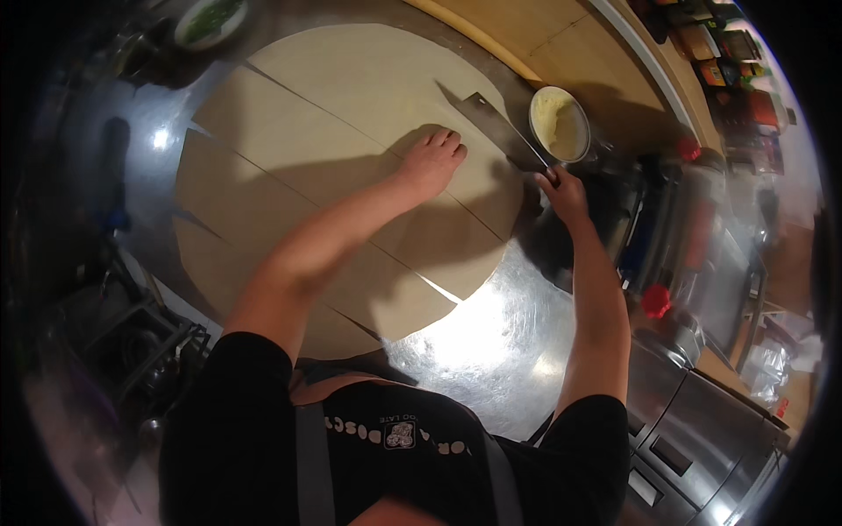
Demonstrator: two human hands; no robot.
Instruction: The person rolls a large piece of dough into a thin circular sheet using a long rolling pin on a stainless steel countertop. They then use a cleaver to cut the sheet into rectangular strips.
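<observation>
A large, thin sheet of dough (pixel 342 72) lies spread over a shiny metal worktop (pixel 480 388). Several roughly parallel diagonal cuts cross it, and a narrow gap shows at some of their ends. My left hand (pixel 434 164) rests on the sheet right of its middle, palm down, with bent fingers and nothing held. In my right hand (pixel 564 196), at the sheet's right edge, is the handle of a broad-bladed cleaver (pixel 493 125). Its blade points up and left over the dough's upper right part. Shadow hides whether the blade touches the sheet.
Beside the cleaver stands a white bowl (pixel 587 135) of pale yellow powder. A long wooden rod (pixel 473 38) runs along the back. Chopped greens fill a white dish (pixel 185 43) at top left. Red-capped containers (pixel 656 301) stand right, above steel drawers (pixel 717 427).
</observation>
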